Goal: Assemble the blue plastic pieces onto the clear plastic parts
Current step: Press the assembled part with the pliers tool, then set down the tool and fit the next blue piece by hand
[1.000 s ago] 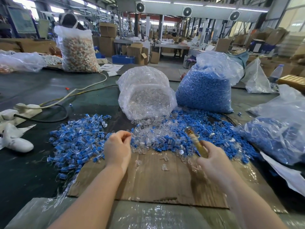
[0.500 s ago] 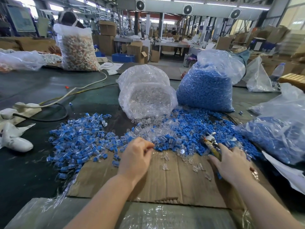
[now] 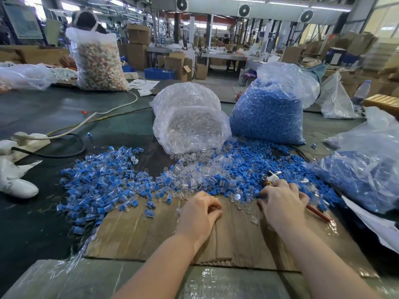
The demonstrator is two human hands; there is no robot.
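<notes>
We see a dark green table (image 3: 49,113) filling most of the frame. A sheet of brown cardboard (image 3: 151,234) lies flat on it at lower centre, with both forearms reaching over it.

Centre right stands a large clear bag of blue plastic pieces (image 3: 267,117), upright, its top bunched. Just left of it, touching, a bag of clear plastic parts (image 3: 190,124) lies tipped with its mouth toward us, contents spilling out. At far right, a third bag of blue pieces (image 3: 367,173) slumps at the frame edge. Upper left, a tall bag of mixed pale and orange bits (image 3: 99,61) stands well apart from the work.

Loose blue pieces (image 3: 248,160) spread in a heap in front of the two central bags, with loose clear parts (image 3: 190,180) mixed in at centre. Left of centre, a separate heap of joined blue-and-clear units (image 3: 101,182) reaches down to the cardboard's left corner.

A white power strip (image 3: 30,140) with white and black cables sits at left edge.

The left hand (image 3: 199,212) rests at the cardboard's upper edge, fingers curled inward; we cannot tell whether it holds anything. The right hand (image 3: 280,203) is blurred, fingers curled down into the heap's near edge; we cannot tell what it holds. A red-handled tool (image 3: 317,213) lies partly beneath it.
</notes>
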